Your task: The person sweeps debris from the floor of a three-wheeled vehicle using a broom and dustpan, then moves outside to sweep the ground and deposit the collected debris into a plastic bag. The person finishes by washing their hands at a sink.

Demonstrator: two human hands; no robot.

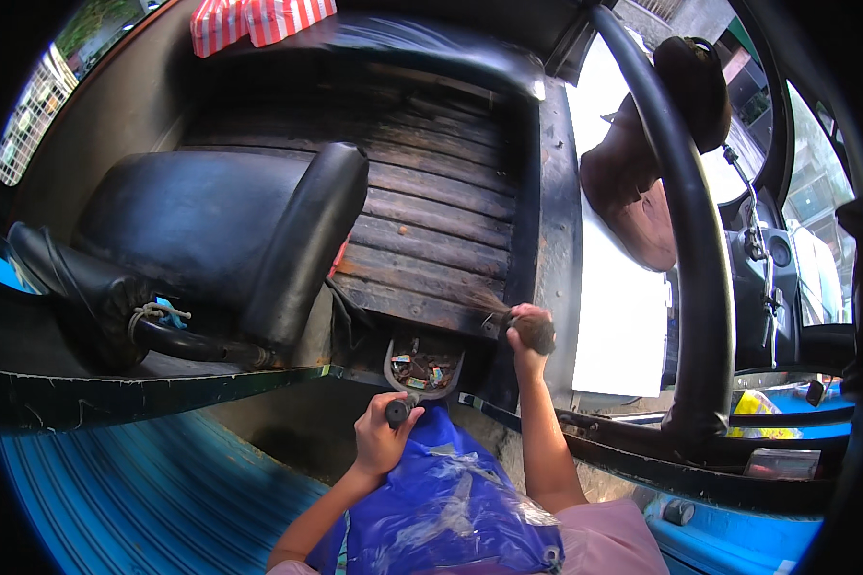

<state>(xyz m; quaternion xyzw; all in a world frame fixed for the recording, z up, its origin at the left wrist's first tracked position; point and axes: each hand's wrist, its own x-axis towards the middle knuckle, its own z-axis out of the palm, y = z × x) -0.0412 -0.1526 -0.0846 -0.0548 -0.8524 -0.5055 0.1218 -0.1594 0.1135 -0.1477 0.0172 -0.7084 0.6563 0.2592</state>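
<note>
The left hand grips a dustpan holding litter at the edge of a slatted floor, while the right hand clasps a brush, its bristles pointing leftward, near a black seat.

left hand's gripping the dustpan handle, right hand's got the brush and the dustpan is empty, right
Not empty: in the head view, the dustpan holds dark debris and small colourful scraps. The left hand does grip its handle; the right hand, the brush.
</note>
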